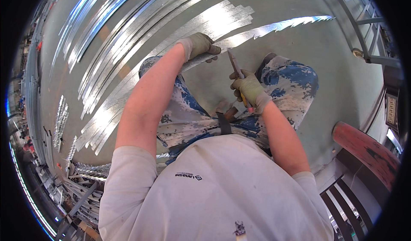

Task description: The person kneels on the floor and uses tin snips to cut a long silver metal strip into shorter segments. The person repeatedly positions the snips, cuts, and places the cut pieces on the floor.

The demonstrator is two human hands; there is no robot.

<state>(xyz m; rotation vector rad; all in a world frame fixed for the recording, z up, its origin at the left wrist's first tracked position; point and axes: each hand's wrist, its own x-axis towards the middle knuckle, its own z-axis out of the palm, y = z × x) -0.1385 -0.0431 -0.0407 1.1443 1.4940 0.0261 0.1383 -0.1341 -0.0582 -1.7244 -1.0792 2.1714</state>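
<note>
My left hand (pixel 201 46), in a greenish work glove, grips the edge of a long galvanized metal strip (pixel 189 64) in front of my left knee. My gloved right hand (pixel 249 86) holds a hand tool (pixel 235 62) with a tapering grey metal blade and a yellow and red handle. The tool's tip points up and left, apart from the strip and just right of my left fingers. Whether it has one blade or two closed jaws, I cannot tell. A shiny strip with a jagged, notched edge (pixel 285 24) runs off to the upper right.
Overlapping flat metal strips (pixel 208 22) lie beyond my left hand. More long metal profiles (pixel 128 45) cover the floor to the left. A metal frame with a caster (pixel 358 52) stands at upper right, a red cylinder (pixel 362 144) at right. Metal stock (pixel 86 196) is piled at lower left.
</note>
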